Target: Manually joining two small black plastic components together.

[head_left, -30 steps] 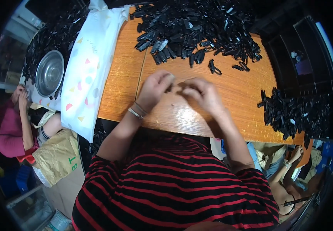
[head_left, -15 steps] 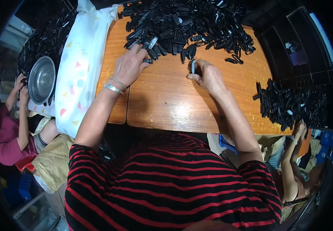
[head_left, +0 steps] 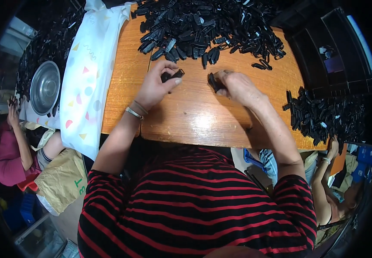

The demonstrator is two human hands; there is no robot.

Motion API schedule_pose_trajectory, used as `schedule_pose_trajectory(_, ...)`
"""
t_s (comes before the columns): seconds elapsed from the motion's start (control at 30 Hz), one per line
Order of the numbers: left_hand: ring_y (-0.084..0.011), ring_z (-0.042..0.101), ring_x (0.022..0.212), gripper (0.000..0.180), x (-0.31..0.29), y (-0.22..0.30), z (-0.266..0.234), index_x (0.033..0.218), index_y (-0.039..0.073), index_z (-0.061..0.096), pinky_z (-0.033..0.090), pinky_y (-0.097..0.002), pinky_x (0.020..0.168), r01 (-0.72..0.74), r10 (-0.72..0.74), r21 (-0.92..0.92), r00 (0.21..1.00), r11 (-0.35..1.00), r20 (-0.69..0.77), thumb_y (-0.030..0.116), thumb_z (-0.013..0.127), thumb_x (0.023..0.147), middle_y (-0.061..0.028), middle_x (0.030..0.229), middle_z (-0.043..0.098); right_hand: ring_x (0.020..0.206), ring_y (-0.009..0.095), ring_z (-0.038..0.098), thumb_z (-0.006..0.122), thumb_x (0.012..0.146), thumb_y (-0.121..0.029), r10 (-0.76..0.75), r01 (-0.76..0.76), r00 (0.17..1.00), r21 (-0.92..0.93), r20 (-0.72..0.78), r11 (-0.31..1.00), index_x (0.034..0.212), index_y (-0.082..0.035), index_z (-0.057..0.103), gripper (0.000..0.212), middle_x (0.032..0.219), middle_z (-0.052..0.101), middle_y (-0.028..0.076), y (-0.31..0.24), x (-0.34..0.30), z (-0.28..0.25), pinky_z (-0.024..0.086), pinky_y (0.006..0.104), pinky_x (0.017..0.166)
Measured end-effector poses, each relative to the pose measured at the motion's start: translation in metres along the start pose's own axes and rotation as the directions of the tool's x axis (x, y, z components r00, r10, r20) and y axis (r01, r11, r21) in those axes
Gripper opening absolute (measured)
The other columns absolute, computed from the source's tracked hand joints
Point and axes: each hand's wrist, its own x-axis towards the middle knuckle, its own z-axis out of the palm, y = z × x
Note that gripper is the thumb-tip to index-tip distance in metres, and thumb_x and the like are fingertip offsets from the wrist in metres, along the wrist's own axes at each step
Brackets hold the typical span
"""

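My left hand (head_left: pixel 156 84), with a bracelet at the wrist, is closed on a small black plastic piece (head_left: pixel 176 75) that has an open frame-like end. Across a short gap, my right hand (head_left: pixel 239 88) pinches another elongated black plastic piece (head_left: pixel 214 82) between thumb and fingers. Both hands are just above the wooden table (head_left: pixel 181 114), and the two pieces do not touch. Beyond them lies a big heap of similar black pieces (head_left: pixel 194 32), with a few greyish ones among them. What exactly the pieces are cannot be made out.
A white patterned cloth (head_left: pixel 82 86) hangs along the table's left side, and a metal bowl (head_left: pixel 45 88) stands past it. A smaller heap of black pieces (head_left: pixel 319 116) lies at the right edge, where another person's hand (head_left: pixel 333 147) reaches. Another person (head_left: pixel 16 152) sits at the left.
My left hand has drawn back from the heap's edge, bringing a black piece toward the right hand. My right hand has turned its piece, so its pale face no longer shows.
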Motion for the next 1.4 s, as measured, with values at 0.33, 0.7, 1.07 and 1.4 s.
schedule_pose_trajectory(0.33,-0.0053,0.057,0.062,0.020,-0.005,-0.001,0.023,0.091,0.008,0.058,0.044,-0.0174,0.053,0.230,-0.198,-0.204,0.966,0.952,0.165,0.012,0.074,0.081,0.0009,0.075,0.061,0.087,0.037,0.061,0.068,0.080,-0.011,-0.067,0.067,0.998,-0.030,-0.012,0.997,0.105,0.001,0.060,0.028,0.092,0.061,0.019,0.001,0.001,-0.007,0.049,0.0426,0.075)
schedule_pose_trajectory(0.7,-0.0049,0.056,0.059,0.013,-0.008,-0.005,0.028,0.088,0.006,0.059,0.043,-0.0166,0.051,0.201,-0.150,-0.264,0.968,0.943,0.201,0.013,0.070,0.084,0.0003,0.071,0.060,0.081,0.035,0.062,0.065,0.082,-0.011,-0.099,0.086,0.992,-0.144,-0.082,0.986,0.106,-0.004,0.064,0.025,0.088,0.061,0.016,-0.009,-0.003,-0.016,0.050,0.0418,0.070)
schedule_pose_trajectory(1.07,-0.0052,0.055,0.058,0.021,-0.010,-0.007,0.030,0.088,0.003,0.058,0.041,-0.0177,0.050,0.187,-0.136,-0.320,0.975,0.929,0.174,0.023,0.064,0.092,-0.0002,0.073,0.060,0.078,0.030,0.064,0.063,0.080,-0.005,-0.226,0.216,0.968,-0.095,-0.109,0.972,0.094,-0.006,0.069,0.015,0.085,0.064,0.013,0.001,0.009,-0.023,0.052,0.0374,0.068)
schedule_pose_trajectory(1.4,-0.0042,0.055,0.063,0.021,-0.012,0.003,0.034,0.097,0.003,0.060,0.046,-0.0191,0.057,0.113,-0.065,-0.245,0.978,0.963,0.196,0.014,0.072,0.085,0.0015,0.079,0.060,0.070,0.009,0.054,0.062,0.085,0.002,-0.195,0.283,0.957,0.535,-0.216,0.796,0.095,-0.002,0.063,0.011,0.076,0.057,0.002,-0.037,0.015,-0.011,0.046,0.0250,0.060)
